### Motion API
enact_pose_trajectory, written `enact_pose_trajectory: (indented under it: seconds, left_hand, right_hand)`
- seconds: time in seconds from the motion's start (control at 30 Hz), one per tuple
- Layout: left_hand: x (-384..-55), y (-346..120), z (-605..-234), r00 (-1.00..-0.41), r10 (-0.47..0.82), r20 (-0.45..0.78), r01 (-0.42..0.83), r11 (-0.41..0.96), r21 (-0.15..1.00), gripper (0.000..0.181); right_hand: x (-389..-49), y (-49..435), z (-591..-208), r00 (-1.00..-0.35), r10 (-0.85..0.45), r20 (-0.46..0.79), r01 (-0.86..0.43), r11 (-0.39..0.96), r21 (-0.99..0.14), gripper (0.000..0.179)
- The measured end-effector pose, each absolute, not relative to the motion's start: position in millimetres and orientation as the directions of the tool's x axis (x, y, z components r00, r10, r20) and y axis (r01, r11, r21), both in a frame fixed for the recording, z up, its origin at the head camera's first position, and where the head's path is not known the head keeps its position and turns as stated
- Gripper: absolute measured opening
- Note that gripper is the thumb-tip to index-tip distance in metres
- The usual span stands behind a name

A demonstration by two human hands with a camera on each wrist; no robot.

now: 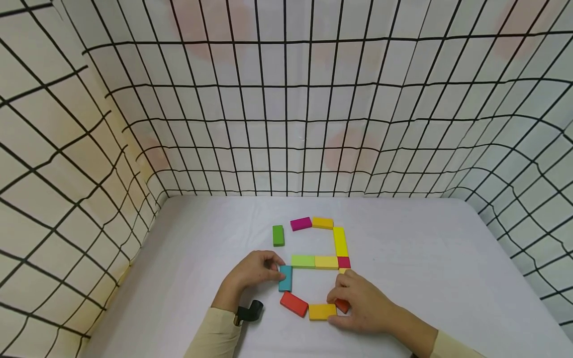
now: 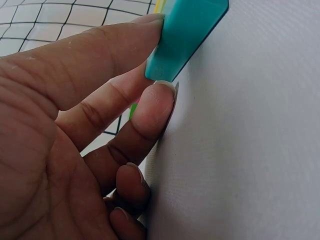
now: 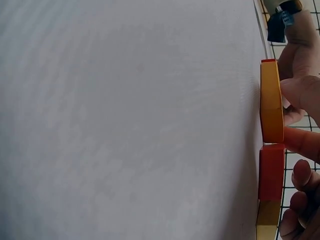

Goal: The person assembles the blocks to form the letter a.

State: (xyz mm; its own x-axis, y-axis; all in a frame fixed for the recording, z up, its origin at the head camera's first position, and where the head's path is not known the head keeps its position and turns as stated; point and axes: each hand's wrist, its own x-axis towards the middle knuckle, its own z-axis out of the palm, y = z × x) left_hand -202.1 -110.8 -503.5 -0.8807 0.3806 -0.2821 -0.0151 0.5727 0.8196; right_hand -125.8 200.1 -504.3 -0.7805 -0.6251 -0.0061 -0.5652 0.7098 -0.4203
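Observation:
My left hand [image 1: 252, 272] pinches a teal block [image 1: 285, 281] between thumb and fingers; the left wrist view shows the thumb on one face of this teal block [image 2: 192, 37] and fingertips by its end. At the lower right, my right hand [image 1: 367, 304] has thumb and index finger on an orange-yellow block [image 1: 320, 312]. In the right wrist view they touch the far side of that orange-yellow block [image 3: 271, 105]. A red block [image 1: 293, 304] lies between the teal and orange-yellow ones. Another red block [image 1: 342, 305] is partly hidden beneath the right hand.
A light green block [image 1: 303, 261], a pale yellow one [image 1: 326, 262] and a crimson one [image 1: 343, 262] form a row. Above lie a bright yellow block [image 1: 340, 242], an amber one [image 1: 323, 223], a magenta one [image 1: 301, 223] and a green one [image 1: 278, 235]. Black netting [image 1: 286, 119] surrounds the white table [image 1: 412, 258].

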Motion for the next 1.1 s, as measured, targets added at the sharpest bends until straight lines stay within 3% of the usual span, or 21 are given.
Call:
enact_pose_trajectory:
  seconds: [1.1]
  left_hand:
    - [-201.2, -111.2, -502.3, -0.884, 0.386, -0.263, -0.002, 0.559, 0.829, 0.025]
  right_hand:
    - [-130.4, 196.0, -501.9, -0.785, -0.617, -0.059, -0.534, 0.722, -0.440, 0.028]
